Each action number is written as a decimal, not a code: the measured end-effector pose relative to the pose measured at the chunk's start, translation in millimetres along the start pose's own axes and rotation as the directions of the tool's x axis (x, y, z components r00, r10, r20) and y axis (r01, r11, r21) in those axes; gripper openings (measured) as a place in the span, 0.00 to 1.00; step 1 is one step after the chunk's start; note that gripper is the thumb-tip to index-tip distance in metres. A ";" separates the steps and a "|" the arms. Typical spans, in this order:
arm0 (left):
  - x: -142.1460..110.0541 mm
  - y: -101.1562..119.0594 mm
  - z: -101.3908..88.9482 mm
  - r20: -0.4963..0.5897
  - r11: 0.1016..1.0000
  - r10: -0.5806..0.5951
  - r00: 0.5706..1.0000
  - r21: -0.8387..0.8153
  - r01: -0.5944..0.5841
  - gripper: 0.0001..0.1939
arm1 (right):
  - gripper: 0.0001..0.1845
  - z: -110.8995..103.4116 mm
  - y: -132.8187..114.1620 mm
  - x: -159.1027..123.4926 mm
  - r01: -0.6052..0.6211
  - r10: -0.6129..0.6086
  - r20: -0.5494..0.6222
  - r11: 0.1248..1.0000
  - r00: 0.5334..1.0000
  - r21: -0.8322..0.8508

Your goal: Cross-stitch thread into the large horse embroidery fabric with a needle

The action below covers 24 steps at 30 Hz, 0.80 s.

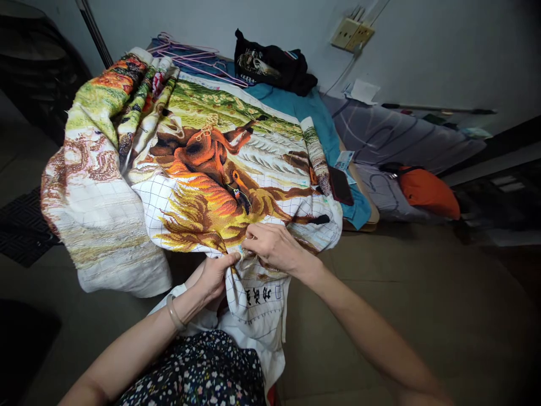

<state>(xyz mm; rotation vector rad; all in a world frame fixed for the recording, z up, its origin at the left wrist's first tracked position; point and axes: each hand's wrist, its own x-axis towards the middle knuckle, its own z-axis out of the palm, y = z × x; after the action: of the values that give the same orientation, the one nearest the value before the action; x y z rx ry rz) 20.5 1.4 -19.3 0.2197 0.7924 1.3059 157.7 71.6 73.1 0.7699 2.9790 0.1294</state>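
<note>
A large cross-stitch cloth (pixel 186 208) with a brown and orange horse spreads from the table down over my lap. My left hand (pixel 215 276) grips a fold of it near the lower edge, thumb on top and fingers hidden underneath. Just to the right, my right hand (pixel 270 245) is closed in a pinch close above the cloth; whatever sits between its fingertips is too small to make out. Loose tan threads (pixel 209 127) lie on the stitched horse. Dark stitched characters (pixel 258 295) show on the hanging part below my hands.
Pink wire hangers (pixel 190 53) and a black bag (pixel 274 62) with pale thread lie at the table's back. A dark phone (pixel 340 186) rests on the blue cloth (pixel 291 104) at right. An orange bag (pixel 429 192) is farther right. Rolled cloth (pixel 97 135) hangs over the left side.
</note>
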 end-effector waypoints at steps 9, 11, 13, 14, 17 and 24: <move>1.2 -1.4 -1.0 -0.020 1.000 -0.009 1.000 0.008 0.009 0.21 | 0.11 14.6 6.6 0.4 0.085 -0.078 -0.107 0.994 0.991 0.062; 0.7 -0.9 -0.3 -0.019 1.000 -0.004 1.000 0.017 0.005 0.20 | 0.12 15.8 6.9 0.3 0.091 -0.084 -0.105 0.994 0.991 0.062; 0.3 -0.3 0.3 -0.015 1.000 -0.001 1.000 0.022 0.002 0.20 | 0.12 15.5 6.1 -0.4 0.094 -0.088 -0.102 0.994 0.991 0.055; 0.3 -0.1 0.3 -0.014 1.000 -0.001 1.000 0.018 0.001 0.19 | 0.12 14.8 5.0 -1.1 0.097 -0.092 -0.099 0.994 0.991 0.049; 0.7 0.0 -0.6 -0.020 1.000 0.004 1.000 -0.011 -0.005 0.18 | 0.12 11.0 -2.1 -4.2 0.116 -0.111 -0.117 0.992 0.987 0.042; 2.4 0.3 -4.4 -0.070 0.994 -0.095 0.993 -0.050 0.092 0.10 | 0.12 11.9 -30.6 -7.9 0.059 -0.074 -0.218 0.995 0.973 -0.075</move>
<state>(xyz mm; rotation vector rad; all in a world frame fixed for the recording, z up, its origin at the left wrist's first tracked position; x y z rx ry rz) 17.6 2.5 -23.3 0.0972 0.8227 1.2478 150.9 41.8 58.6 0.6888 3.1846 0.3328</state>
